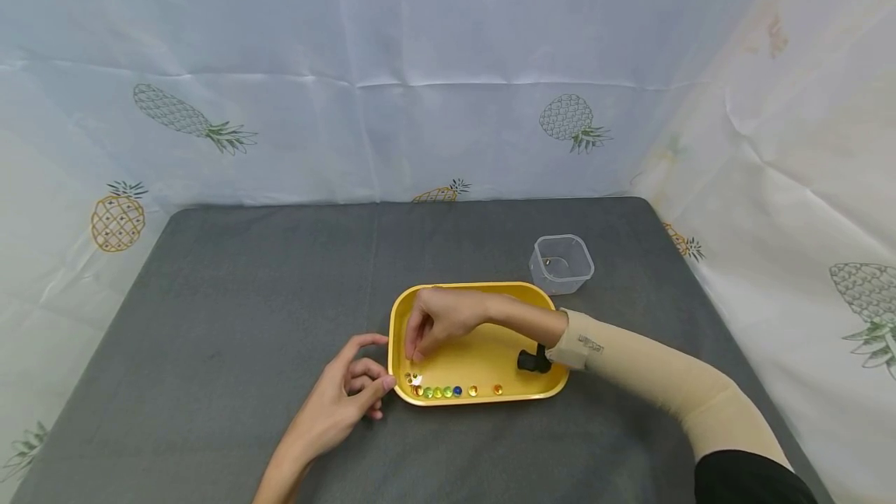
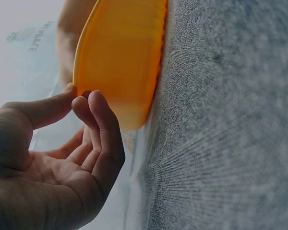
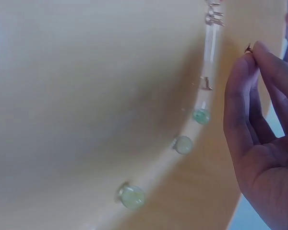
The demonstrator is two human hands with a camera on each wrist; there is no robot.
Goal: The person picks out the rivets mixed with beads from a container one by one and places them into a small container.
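Inside the yellow tray (image 1: 483, 348), near its left end, my right hand (image 1: 444, 317) pinches a tiny gold-coloured tack (image 3: 248, 49) between thumb and fingertip. More gold tacks (image 3: 214, 18) lie along the tray's edge in the right wrist view. A row of glass marbles lines the near side: green marbles (image 1: 428, 393), a blue marble (image 1: 457, 391) and amber marbles (image 1: 473, 391). My left hand (image 1: 343, 399) holds the tray's left end, thumb and a finger at the rim and the other fingers curled outside its wall.
Behind the tray's right corner stands a clear plastic box (image 1: 561, 264) with a small gold-coloured thing inside. A black wrist mount (image 1: 534, 360) on the right arm hangs over the tray. Grey cloth (image 1: 280, 278) covers the table, with a pineapple-print curtain (image 1: 448, 138) behind.
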